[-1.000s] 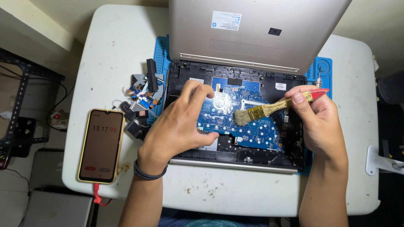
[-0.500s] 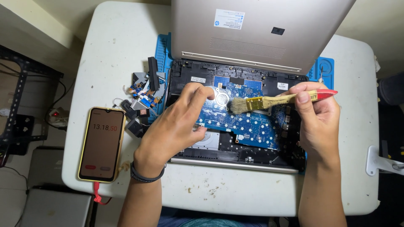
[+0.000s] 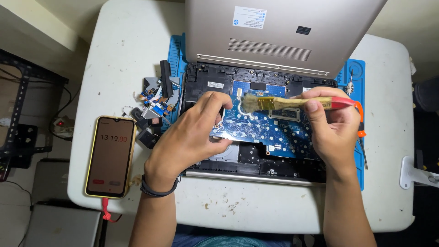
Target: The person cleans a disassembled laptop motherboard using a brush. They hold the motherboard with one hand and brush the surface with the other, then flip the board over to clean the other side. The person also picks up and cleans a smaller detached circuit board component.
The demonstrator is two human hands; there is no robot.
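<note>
Blue circuit board (image 3: 274, 130), in opened laptop base (image 3: 256, 167) on tabletop (image 3: 114, 59): pinned at left edge by left hand (image 3: 190, 137) fingers pressed together, steadying it; right hand (image 3: 331, 126) fingers pinching brush (image 3: 292, 102), bristles on board's upper area.

I see a blue circuit board (image 3: 279, 132) dotted silver, a tan brush (image 3: 292, 102) tipped red, a yellow-cased phone (image 3: 111, 157), and a white tabletop (image 3: 123, 59).

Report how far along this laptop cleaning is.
Done: the laptop lies open with small removed parts set aside on the table. In hand: the left hand steadies the blue circuit board while the right hand holds a brush, bristles on the board's upper edge. Left: the parts remain out, the case open.
</note>
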